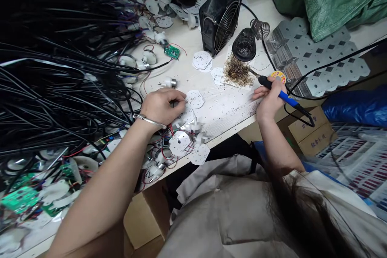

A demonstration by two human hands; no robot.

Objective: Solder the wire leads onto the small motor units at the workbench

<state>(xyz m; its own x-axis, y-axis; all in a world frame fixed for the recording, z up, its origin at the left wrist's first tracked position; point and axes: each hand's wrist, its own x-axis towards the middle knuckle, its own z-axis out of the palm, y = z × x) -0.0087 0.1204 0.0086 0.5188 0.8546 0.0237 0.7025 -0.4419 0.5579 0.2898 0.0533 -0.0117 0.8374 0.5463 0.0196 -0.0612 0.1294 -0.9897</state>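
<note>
Over the table, clamping a soldering iron in the right hand; curling the left hand near a white board (cannot tell whether holding anything).

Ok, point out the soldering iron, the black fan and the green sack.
Soldering iron [288,98]: head view, on its blue handle.
Black fan [227,25]: head view, on its wire guard.
Green sack [335,0]: head view, on its woven side.

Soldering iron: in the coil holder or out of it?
Out: the right hand grips the soldering iron, and its tip is clear of the coil holder.
</note>
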